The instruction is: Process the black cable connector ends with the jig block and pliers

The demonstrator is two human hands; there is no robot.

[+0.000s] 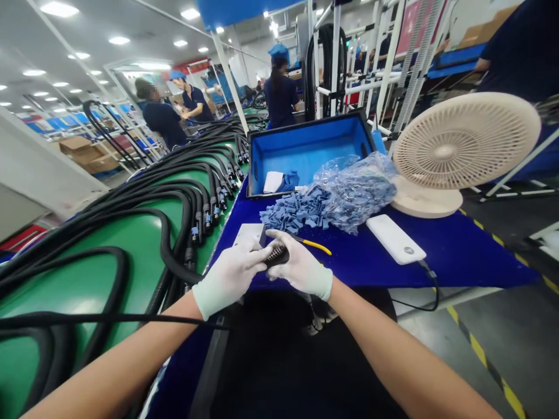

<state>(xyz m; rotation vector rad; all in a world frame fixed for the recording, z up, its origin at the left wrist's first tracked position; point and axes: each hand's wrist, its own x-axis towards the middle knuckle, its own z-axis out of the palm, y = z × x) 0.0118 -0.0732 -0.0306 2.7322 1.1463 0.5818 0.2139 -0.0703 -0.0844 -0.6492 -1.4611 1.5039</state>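
Observation:
Both my hands wear white gloves and meet at the near edge of the blue table [458, 250]. My left hand [231, 276] and my right hand [301, 267] are both closed around a black ribbed hose end [276, 255] held between them. A yellow-handled tool [317, 245] pokes out just beyond my right hand, lying on the table. A white card [248, 234] lies under my left fingertips. A pile of small blue plastic parts [297, 210] sits just past my hands, spilling from a clear bag [358, 189].
Several black hoses [174, 198] lie across the green conveyor [87, 279] on the left. A blue tray [305, 148], a cream desk fan [463, 145] and a white power bank [395, 238] with a cable stand on the table. Other workers stand at the far end.

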